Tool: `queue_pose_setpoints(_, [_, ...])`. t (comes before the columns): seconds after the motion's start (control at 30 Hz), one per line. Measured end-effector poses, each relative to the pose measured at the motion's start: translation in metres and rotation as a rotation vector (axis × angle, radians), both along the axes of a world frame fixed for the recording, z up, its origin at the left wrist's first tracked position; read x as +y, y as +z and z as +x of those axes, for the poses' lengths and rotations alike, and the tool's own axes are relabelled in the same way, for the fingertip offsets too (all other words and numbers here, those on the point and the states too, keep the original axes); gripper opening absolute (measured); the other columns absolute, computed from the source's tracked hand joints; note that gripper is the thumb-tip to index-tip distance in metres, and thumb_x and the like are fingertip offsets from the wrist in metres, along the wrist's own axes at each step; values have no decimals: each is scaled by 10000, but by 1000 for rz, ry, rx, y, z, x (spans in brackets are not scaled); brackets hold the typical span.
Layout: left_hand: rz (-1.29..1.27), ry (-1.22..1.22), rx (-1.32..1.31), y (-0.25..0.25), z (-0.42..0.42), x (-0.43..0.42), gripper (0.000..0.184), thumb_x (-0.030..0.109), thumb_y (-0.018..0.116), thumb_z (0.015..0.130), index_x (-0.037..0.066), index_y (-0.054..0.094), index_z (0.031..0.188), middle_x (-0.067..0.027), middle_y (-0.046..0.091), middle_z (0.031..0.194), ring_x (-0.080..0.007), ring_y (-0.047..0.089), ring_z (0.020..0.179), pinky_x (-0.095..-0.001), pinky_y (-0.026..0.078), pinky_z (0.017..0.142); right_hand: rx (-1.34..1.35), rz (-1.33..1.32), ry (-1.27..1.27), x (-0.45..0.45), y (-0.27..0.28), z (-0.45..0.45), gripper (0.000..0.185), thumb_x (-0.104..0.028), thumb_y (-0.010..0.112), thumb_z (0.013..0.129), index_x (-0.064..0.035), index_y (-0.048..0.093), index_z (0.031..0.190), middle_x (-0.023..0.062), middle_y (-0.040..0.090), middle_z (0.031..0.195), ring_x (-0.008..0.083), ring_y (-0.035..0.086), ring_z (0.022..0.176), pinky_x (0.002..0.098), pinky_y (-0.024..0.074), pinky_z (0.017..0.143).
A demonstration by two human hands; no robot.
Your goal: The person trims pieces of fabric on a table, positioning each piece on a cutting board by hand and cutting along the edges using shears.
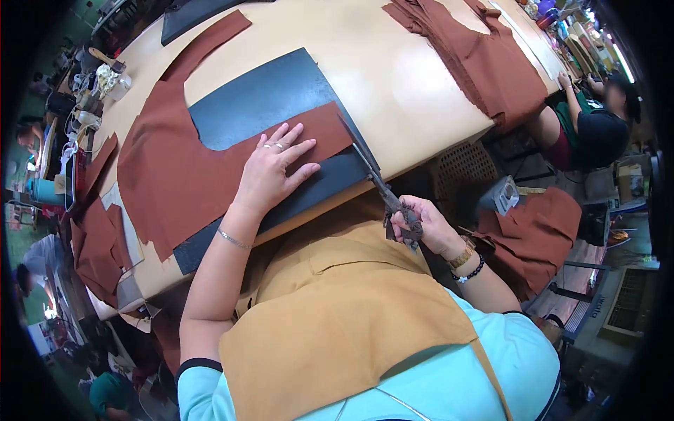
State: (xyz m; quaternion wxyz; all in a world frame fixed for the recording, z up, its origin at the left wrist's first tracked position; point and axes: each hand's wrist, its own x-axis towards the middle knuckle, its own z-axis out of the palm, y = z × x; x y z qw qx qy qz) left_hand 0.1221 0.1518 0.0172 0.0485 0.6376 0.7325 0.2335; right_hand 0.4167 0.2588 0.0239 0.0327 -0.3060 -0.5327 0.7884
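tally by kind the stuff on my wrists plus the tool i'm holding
Bracelets: 2 (silver-coloured chain bracelet, black beaded bracelet)
Watches: 1 (gold-coloured watch)
Scissors: 1 (wrapped-handle scissors, in the right hand)
Total: 4

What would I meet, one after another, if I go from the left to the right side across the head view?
Teal pot → brush → left hand → scissors → brown lattice → co-worker in a dark top.
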Motion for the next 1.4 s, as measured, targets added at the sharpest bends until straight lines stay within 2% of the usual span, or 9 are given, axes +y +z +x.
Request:
queue_pose_setpoints(0.33, [18,-1,-17,-2,-2,0,440,389,692,824,156,650,1195,-97,519,1376,-324,422,1321,-517,305,1097,-59,13,-10,-1,10,17,159,-178,643,909,-54,550,876,-1,603,718,61,571,607,206,474,574])
queue_pose_setpoints(0.53, [4,-45,-24,1,1,-1,458,400,697,815,152,649,1196,-96,515,1381,-322,415,1326,-515,297,1102,3,-11,-32,-1,5,-2,132,-159,626,915,-49,558,889,8,607,723,57,569,611,209,472,571])
queue_pose_setpoints(0.83, [8,-36,-33,1,0,0,456,401,705,802,155,659,1183,-96,516,1380,-323,419,1324,-508,310,1098,-14,-11,-42,-3,7,9,170,-189,645,913,-38,567,911,10,614,755,53,572,630,202,479,575])
queue_pose_setpoints(1.07, [10,-81,-26,3,2,-1,456,400,713,791,155,663,1172,-89,523,1375,-323,425,1319,-504,324,1090,-15,34,-58,4,1,-18,137,-168,643,911,-54,571,886,-1,607,705,50,560,596,205,461,551])
queue_pose_setpoints(1.4, [4,-84,-14,2,1,-2,467,418,712,788,158,662,1172,-84,521,1376,-322,427,1317,-497,333,1087,-26,39,-60,3,2,-9,148,-184,625,924,-49,574,891,2,604,696,49,549,583,193,437,532])
